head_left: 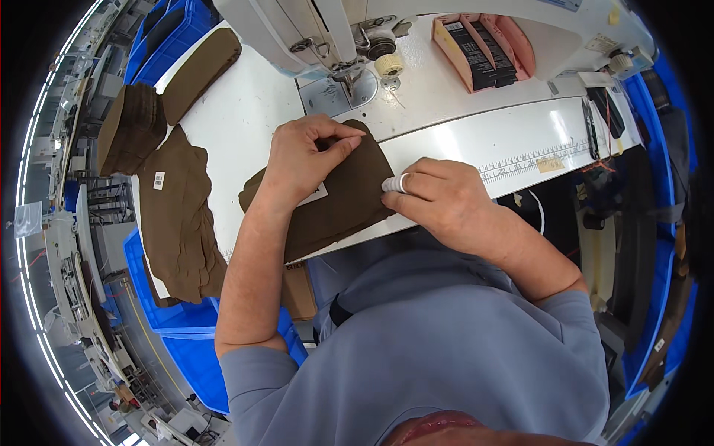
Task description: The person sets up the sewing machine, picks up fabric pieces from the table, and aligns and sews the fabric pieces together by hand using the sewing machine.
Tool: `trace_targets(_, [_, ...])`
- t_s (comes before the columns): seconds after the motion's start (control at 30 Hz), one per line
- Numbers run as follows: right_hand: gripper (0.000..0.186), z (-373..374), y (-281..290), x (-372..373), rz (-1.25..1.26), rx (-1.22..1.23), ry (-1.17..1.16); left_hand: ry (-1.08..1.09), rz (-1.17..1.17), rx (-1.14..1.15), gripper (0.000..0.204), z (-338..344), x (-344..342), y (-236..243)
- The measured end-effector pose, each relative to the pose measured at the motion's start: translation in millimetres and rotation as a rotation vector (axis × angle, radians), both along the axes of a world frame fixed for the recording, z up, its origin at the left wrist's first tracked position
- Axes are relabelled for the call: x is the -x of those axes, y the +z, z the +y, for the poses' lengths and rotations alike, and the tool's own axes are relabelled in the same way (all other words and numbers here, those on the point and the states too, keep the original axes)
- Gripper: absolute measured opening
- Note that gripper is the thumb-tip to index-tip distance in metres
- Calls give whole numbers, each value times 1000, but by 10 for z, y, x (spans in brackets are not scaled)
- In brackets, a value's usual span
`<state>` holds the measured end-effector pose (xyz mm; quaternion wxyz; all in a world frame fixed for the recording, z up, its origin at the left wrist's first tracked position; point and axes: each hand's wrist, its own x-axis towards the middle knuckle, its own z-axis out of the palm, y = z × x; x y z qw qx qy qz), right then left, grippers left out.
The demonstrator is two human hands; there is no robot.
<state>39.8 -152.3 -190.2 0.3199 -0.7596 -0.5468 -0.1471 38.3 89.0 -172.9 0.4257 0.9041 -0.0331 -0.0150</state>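
Note:
A stack of brown fabric panels [338,215] lies at the front edge of the white sewing table, in front of the sewing machine's needle area [348,78]. My left hand [301,156] is over it, thumb and index fingertip pinched together near the far end; whatever they hold is too small to make out. A white label [316,195] shows partly beneath that wrist. My right hand [446,201] has curled fingers, with white wrapping [394,183] around one finger. Its thumb and wrapped finger close on the right edge of the brown fabric panel.
More brown panels [175,215] lie fanned at the left, near a thick upright stack [132,126] and a long piece [201,74]. Behind stands a pink box [483,52] with black packets. Tweezers [590,128] lie right of a printed ruler [520,160]. Blue bins [197,364] flank the table.

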Motion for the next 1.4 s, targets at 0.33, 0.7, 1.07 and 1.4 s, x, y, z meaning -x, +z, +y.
trace_targets(0.33, [20, -46, -46, -113, 109, -48, 3, 155, -2, 17, 11, -154, 11, -26])
trace_targets(0.7, [17, -79, -30, -127, 132, -11, -1, 179, -48, 50, 12, -158, 18, -76])
trace_targets(1.07, [16, -56, -32, -104, 115, -28, 6, 161, -83, 27, 11, -160, 32, -81])
trace_targets(1.4, [17, -44, -35, -90, 42, 4, 16, 8, -387, -428, 15, -212, 134, -56])
